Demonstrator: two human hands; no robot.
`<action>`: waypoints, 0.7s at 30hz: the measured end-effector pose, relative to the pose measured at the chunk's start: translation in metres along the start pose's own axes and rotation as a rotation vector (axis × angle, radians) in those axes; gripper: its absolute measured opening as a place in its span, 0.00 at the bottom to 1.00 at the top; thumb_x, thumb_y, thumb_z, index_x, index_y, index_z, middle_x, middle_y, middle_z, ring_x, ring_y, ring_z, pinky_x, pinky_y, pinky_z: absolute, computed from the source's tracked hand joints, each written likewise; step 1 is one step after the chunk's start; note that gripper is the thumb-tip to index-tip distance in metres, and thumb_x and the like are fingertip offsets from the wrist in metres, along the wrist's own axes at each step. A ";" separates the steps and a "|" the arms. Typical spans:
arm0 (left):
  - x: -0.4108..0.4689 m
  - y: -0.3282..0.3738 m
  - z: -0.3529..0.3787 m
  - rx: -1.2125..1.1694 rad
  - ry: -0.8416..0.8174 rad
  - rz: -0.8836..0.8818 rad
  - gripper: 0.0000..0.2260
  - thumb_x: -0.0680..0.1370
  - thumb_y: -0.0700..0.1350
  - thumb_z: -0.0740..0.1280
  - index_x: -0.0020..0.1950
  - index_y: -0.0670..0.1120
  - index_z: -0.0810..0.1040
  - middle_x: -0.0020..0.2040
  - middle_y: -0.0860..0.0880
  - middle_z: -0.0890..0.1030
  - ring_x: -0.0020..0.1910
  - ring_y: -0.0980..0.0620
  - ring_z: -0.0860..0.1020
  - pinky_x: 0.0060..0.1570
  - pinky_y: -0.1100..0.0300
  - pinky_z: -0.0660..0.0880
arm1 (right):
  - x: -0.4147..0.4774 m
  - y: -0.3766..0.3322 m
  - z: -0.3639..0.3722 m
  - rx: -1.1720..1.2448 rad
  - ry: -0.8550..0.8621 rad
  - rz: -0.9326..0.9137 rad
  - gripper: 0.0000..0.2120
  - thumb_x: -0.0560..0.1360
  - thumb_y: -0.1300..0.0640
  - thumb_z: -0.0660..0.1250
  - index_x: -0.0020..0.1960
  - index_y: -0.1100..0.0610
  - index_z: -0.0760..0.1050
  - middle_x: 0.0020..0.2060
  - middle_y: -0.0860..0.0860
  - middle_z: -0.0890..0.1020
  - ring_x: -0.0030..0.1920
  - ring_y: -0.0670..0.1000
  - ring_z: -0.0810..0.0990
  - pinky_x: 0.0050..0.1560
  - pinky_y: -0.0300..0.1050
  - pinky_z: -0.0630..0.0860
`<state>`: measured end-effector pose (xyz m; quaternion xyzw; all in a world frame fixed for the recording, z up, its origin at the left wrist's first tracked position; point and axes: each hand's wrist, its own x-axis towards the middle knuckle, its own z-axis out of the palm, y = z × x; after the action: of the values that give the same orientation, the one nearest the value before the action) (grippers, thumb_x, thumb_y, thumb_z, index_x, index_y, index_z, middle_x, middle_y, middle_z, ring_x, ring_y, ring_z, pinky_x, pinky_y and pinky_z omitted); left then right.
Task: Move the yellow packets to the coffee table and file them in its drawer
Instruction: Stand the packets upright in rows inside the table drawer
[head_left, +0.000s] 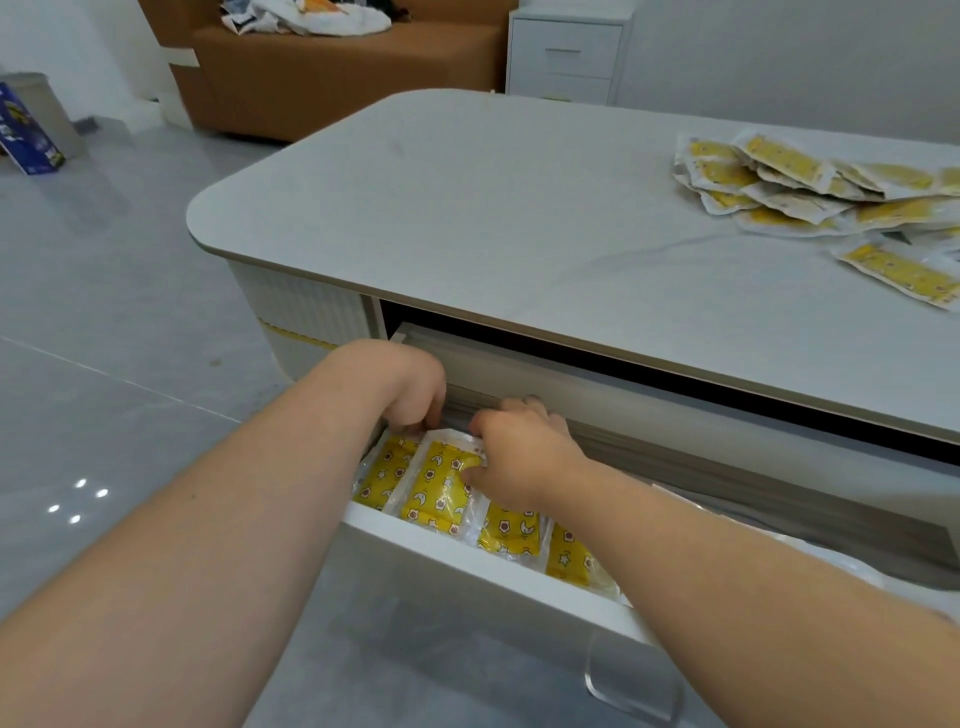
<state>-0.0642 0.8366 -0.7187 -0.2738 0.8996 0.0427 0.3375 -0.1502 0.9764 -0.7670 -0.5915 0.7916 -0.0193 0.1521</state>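
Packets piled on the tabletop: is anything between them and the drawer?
Nothing visible. The drawer stands open, and the coffee table top between the pile and it is bare. The left hand and right hand are at the filed packets in the drawer's left end.

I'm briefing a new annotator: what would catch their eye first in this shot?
The row of yellow packets filed in the open drawer at bottom centre, with the left grip and right grip at their top edges. Next, the loose pile of packets at the far right of the coffee table.
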 end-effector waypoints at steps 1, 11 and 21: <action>0.000 0.000 0.001 0.005 -0.021 -0.010 0.22 0.78 0.31 0.63 0.68 0.48 0.81 0.61 0.49 0.83 0.59 0.48 0.81 0.60 0.53 0.79 | 0.000 0.001 0.001 -0.003 -0.015 0.010 0.23 0.77 0.41 0.69 0.67 0.51 0.75 0.63 0.54 0.75 0.67 0.59 0.69 0.66 0.57 0.67; -0.027 0.009 -0.037 -0.166 0.038 -0.040 0.15 0.77 0.34 0.70 0.62 0.46 0.83 0.43 0.51 0.83 0.40 0.51 0.84 0.37 0.61 0.80 | -0.028 0.006 -0.065 0.195 0.098 0.108 0.13 0.75 0.64 0.62 0.53 0.58 0.83 0.48 0.55 0.85 0.48 0.56 0.84 0.50 0.55 0.84; -0.061 0.091 -0.107 -0.727 0.446 0.292 0.04 0.79 0.40 0.70 0.51 0.48 0.83 0.41 0.52 0.87 0.32 0.58 0.80 0.34 0.63 0.78 | -0.088 0.089 -0.134 0.406 0.681 0.236 0.16 0.72 0.67 0.57 0.38 0.50 0.78 0.37 0.46 0.81 0.37 0.49 0.79 0.38 0.45 0.76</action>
<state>-0.1364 0.9141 -0.6076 -0.2471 0.9061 0.3433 0.0078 -0.2459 1.0661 -0.6384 -0.4147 0.8391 -0.3520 -0.0038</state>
